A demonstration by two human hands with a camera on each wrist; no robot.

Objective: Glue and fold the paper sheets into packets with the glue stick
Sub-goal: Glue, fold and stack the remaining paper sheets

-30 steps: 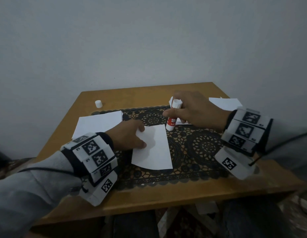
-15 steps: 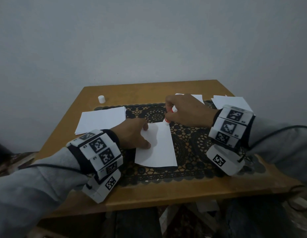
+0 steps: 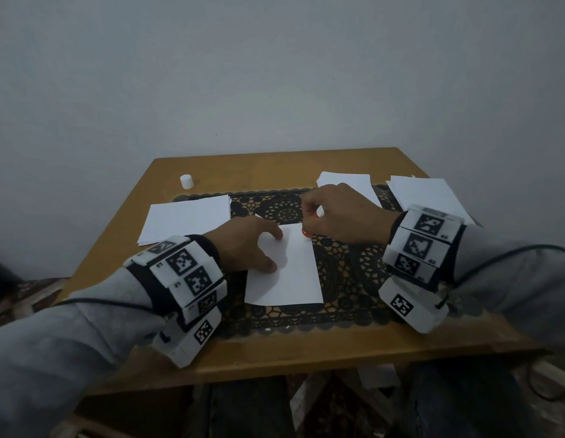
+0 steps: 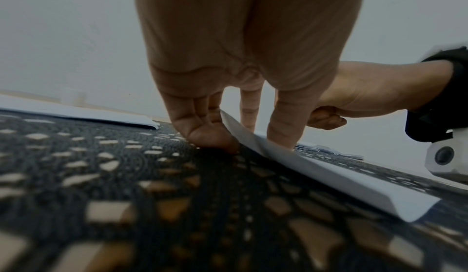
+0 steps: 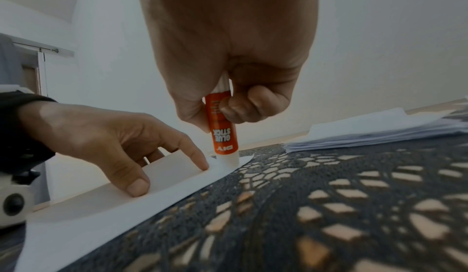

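Observation:
A white paper sheet [image 3: 287, 273] lies on the black lace mat [image 3: 347, 273] in the middle of the table. My left hand [image 3: 256, 248] presses straight fingertips [image 5: 138, 186] on the sheet's left part, and its near left edge [image 4: 329, 176] lifts a little. My right hand [image 3: 335, 216] grips the orange and white glue stick [image 5: 221, 134] upright. The stick's white tip touches the sheet's far right corner [image 5: 240, 160]. In the head view only a bit of orange glue stick [image 3: 306, 232] shows under the right hand.
A white cap [image 3: 186, 181] stands at the table's far left. One paper stack [image 3: 189, 219] lies left of the mat, another stack [image 3: 347, 184] behind the right hand, a third stack [image 3: 426, 197] at the far right. The wooden table's front edge [image 3: 306, 355] is near me.
My right hand has brought the glue stick from above the mat down onto the sheet's far right corner. The left hand stays pressed on the sheet.

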